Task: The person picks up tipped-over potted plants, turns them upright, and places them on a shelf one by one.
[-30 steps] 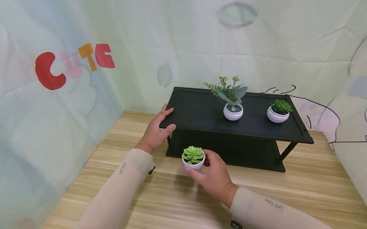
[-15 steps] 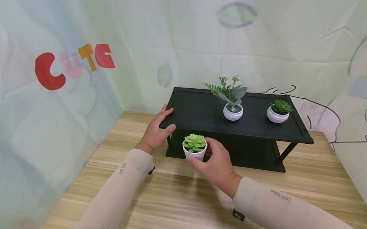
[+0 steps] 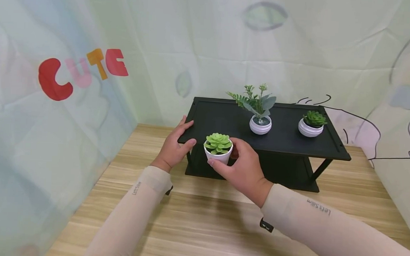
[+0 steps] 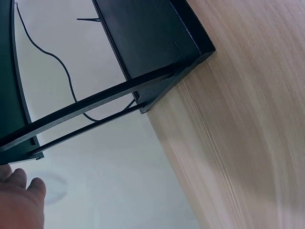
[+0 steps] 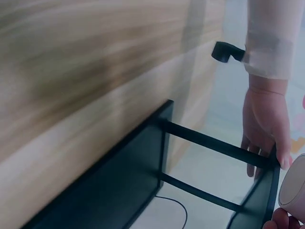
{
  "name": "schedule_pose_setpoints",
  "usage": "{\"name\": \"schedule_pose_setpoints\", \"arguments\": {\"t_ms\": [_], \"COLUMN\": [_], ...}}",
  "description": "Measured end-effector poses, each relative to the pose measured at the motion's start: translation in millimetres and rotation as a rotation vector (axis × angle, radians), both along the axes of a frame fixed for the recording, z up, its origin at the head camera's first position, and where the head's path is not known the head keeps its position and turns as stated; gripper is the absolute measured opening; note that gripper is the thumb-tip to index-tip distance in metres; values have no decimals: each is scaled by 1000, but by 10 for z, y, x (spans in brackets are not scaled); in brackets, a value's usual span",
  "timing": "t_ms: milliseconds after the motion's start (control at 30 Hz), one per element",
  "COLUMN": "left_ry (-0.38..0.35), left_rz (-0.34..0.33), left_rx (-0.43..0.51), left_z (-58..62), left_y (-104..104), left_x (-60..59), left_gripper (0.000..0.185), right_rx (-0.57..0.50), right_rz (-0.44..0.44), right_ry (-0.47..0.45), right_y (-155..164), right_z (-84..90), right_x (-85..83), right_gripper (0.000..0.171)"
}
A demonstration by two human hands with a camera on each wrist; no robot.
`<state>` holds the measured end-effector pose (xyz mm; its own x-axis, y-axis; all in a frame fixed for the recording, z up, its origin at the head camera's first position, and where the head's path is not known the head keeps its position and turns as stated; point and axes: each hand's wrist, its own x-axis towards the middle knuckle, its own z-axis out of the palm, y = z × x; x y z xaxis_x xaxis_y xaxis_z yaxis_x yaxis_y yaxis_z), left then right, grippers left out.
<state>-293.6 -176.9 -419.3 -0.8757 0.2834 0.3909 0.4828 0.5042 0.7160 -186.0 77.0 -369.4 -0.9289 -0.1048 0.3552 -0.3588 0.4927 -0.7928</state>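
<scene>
In the head view, my right hand (image 3: 246,165) pinches a small white pot with a light green succulent (image 3: 218,148), thumb in front and fingers behind. The pot is upright at the front edge of the black two-tier shelf (image 3: 222,119), about level with its top. Part of the pot's underside shows in the right wrist view. My left hand (image 3: 175,146) rests against the shelf's left end, thumb at the front corner and fingers fairly straight along the side. On the top board stand a white pot with leafy sprigs (image 3: 260,124) and a white pot with a dark green succulent (image 3: 311,128).
The shelf stands on a wood-grain table (image 3: 188,225), its lower board (image 3: 281,170) close to the tabletop. Slanted black struts (image 5: 209,143) join the boards at the ends. A printed cloth (image 3: 159,66) hangs behind and at both sides.
My right hand has lifted the light green succulent pot from low before the shelf up to its top front edge. My left hand and the two other pots have stayed put.
</scene>
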Motion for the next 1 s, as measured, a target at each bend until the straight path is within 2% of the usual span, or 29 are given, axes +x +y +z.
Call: {"name": "schedule_pose_setpoints", "arguments": {"t_ms": [267,533,1000], "left_ry": [-4,-9,-30], "left_rz": [-1,-4,5], "left_rx": [-2,2,9], "left_z": [7,3,22], "left_y": [0,-10,5], "left_x": [-2,-4,14], "left_gripper": [70,68,66], "right_rx": [1,28,-3], "right_rz": [-17,-30,-33], "right_ry": [-9,-16,27], "right_y": [16,-10,-77], "right_z": [92,142,194], "right_x": [-126,-184,-339], "right_gripper": [74,76,72]}}
